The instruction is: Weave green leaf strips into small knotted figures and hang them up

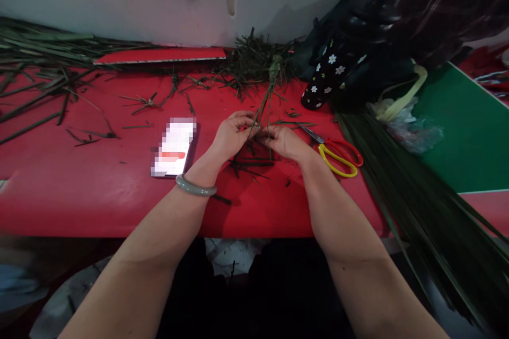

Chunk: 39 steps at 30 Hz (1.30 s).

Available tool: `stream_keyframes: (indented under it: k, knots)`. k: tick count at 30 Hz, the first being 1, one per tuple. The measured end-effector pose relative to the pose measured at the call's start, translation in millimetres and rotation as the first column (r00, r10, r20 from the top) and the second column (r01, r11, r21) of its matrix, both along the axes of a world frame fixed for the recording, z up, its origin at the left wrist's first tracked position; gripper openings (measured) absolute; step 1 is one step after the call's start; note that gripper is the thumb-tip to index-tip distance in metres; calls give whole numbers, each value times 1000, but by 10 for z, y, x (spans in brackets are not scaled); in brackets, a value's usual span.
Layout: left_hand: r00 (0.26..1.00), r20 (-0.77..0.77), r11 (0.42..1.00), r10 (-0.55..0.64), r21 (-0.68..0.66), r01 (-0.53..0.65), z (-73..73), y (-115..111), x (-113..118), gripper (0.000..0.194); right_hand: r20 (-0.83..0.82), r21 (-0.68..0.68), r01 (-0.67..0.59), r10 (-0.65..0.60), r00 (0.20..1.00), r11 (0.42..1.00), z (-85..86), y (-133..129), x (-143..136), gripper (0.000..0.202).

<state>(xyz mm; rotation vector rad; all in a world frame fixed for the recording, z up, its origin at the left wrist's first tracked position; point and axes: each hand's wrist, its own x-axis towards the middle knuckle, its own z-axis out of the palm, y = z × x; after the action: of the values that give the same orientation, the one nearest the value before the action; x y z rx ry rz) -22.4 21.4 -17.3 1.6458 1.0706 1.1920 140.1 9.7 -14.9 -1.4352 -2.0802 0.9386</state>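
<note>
My left hand (234, 134) and my right hand (282, 140) meet over the middle of the red table (131, 201). The fingers of both are closed on the lower strips of a woven green leaf piece (274, 70), whose knotted head points up and away from me. Thin strips hang between the hands. Just right of my right hand lie scissors (338, 159) with one red and one yellow handle, blades toward the hand. A phone (175, 147) with a lit, pixelated screen lies to the left of my left hand. Short leaf scraps (250, 164) are scattered below my fingers.
Long leaf strips (35, 45) lie at the back left, near a red board (163, 55). A heap of cuttings (250, 58) sits against the wall. At the right are a black flowered tumbler (328, 69), a plastic bag (415, 127), long leaves (401, 185) and a green board (469, 132).
</note>
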Motion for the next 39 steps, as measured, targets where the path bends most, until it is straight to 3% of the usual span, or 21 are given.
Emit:
stream_keyframes:
  k: [4, 10, 13, 17, 20, 24, 27, 31, 39]
  knots:
    - [998, -62, 999, 20, 33, -18, 11, -1, 3, 5, 166, -19, 18, -15, 986, 1000, 58, -36, -2, 10]
    - [995, -99, 997, 35, 70, -28, 16, -3, 0, 4, 188, -78, 25, -10, 982, 997, 87, -50, -16, 10]
    - [992, -118, 996, 45, 83, -35, 17, -1, -3, 4, 118, -165, 43, -23, 993, 985, 98, -60, -35, 8]
    - [990, -133, 995, 50, 93, -38, 5, 11, -8, 3, -113, -376, 34, -83, 990, 926, 83, -80, -98, 10]
    - [991, -128, 995, 45, 95, -33, -7, 18, -13, 4, -179, -445, 33, -125, 976, 895, 51, -85, -147, 11]
    - [992, -124, 996, 36, 87, -26, -10, 15, -15, 5, -99, -395, 26, -70, 993, 918, 25, -68, -128, 10]
    - [995, -96, 997, 27, 70, -20, -16, 13, -13, 6, -2, -238, 27, -28, 1000, 971, 19, -35, -48, 10]
    - [997, -73, 999, 13, 49, -10, -31, 14, -11, 6, 9, -38, 102, -102, 995, 994, -16, 25, 29, 15]
    - [999, -49, 999, 17, 40, -15, -24, 9, -3, 6, -120, -24, 71, -74, 990, 997, -64, 42, 12, 19]
